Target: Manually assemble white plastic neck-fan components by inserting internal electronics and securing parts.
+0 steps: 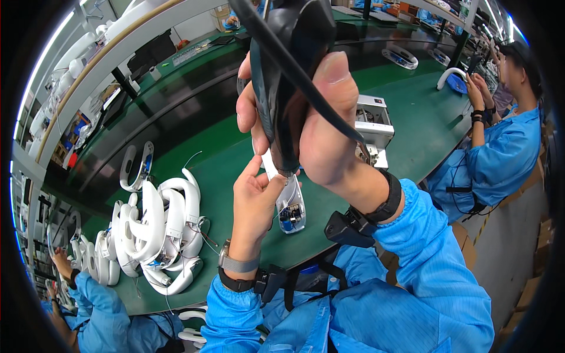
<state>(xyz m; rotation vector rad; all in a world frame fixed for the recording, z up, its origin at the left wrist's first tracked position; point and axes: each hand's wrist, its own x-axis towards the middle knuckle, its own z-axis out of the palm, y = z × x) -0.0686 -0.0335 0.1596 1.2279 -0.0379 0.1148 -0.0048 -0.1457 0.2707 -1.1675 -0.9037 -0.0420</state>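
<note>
Head view: black tool [281, 117] inside right hand [329, 115].

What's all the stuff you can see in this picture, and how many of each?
Tool: 1, black, in right hand
Cord: 1, black, across the tool
Open part: 1, white, below the tool's tip
Pile of curved parts: too overlapped to count, white, left
Box: 1, silver-white, behind right wrist
Bench: 1, green, under the parts
Co-workers: at least 2, blue clothes, left and right
Cartons: several, brown, right edge
Sleeves: 2, blue, lower middle
Left hand: 1, bare, at the tool's tip
Right hand: 1, bare, around the tool
</note>
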